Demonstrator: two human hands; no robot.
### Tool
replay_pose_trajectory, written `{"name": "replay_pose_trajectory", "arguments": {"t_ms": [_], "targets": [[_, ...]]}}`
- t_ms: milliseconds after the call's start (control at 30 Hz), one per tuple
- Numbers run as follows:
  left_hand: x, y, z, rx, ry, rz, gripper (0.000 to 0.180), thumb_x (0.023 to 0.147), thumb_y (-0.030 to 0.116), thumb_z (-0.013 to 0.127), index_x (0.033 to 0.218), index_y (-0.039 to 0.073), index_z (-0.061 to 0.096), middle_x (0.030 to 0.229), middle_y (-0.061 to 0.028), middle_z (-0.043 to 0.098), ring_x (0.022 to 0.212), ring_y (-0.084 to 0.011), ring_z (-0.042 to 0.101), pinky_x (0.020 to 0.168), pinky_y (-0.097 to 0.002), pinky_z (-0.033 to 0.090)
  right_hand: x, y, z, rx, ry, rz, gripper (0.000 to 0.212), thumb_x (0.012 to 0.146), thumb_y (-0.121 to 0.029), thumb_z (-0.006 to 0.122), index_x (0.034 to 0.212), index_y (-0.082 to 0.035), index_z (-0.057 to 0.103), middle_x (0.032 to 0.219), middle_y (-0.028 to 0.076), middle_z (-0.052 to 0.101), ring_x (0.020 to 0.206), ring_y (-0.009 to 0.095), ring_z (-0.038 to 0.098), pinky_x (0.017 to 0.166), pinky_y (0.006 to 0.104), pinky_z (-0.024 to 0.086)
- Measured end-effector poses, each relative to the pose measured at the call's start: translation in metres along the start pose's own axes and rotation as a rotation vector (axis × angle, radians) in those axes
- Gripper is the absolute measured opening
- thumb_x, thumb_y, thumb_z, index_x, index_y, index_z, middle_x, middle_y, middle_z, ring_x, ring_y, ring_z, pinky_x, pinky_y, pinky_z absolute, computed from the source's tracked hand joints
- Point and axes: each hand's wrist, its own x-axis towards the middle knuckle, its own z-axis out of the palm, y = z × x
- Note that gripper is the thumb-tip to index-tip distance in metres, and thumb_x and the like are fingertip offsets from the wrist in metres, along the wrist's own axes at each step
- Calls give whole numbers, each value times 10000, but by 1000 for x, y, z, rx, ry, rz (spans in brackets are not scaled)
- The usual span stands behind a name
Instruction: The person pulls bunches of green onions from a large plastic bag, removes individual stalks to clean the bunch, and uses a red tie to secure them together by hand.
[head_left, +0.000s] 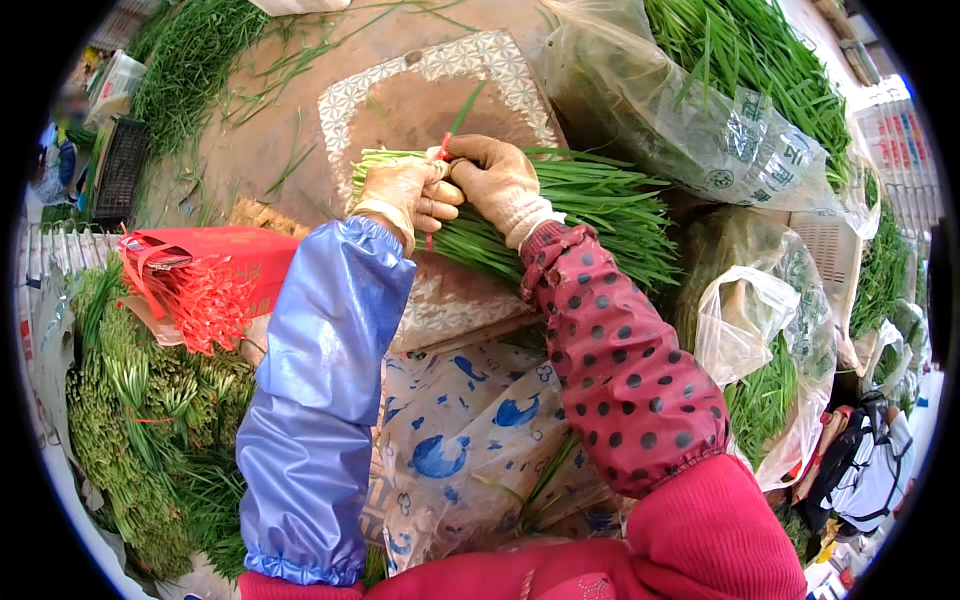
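A bundle of long green chives (615, 205) lies crosswise on a worn patterned board (345, 125), its pale cut ends to the left and its leaves to the right. A thin red tie (440, 148) goes round the bundle near the cut ends. My gloved left hand (408, 198) is closed at the tie, fingers curled over the stems. Right beside it, my gloved right hand (495, 180) pinches the tie from the other side. The fingertips nearly meet, and the part of the tie between them is mostly hidden.
On the left, a red box (275, 250) holds many loose red ties (205, 305). Tied chive bundles (130, 420) are piled below it. To the right stand clear plastic bags (690, 130) of chives. A black crate (120, 170) sits far left. Patterned plastic (480, 420) covers my lap.
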Motion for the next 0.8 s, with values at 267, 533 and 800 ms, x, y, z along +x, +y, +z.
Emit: {"name": "replay_pose_trajectory", "arguments": {"t_ms": [267,533,800], "targets": [[-1,-2,7,53,-7,90,123,919,197,546,907,85,594,707,-93,660,494,-162,601,381,-273,422,6,-7,-10,179,-61,158,404,785,-399,653,994,-59,717,906,102,709,851,175,651,814,291,477],[-3,-14,1,730,152,1077,824,745,-43,673,1459,111,291,1296,-151,541,1172,-282,543,962,-335,433,8,-15,-8,124,66,169,320,763,-299,658,965,-59,719,968,151,690,933,268,648,864,335,477],[15,-46,-41,228,-179,809,522,848,-26,616,1337,-18,432,1266,-83,551,1189,-155,488,996,-282,402,-21,-74,2,-407,310,-713,109,669,-134,659,764,-100,700,841,79,667,870,285,611,782,397,457]]}}
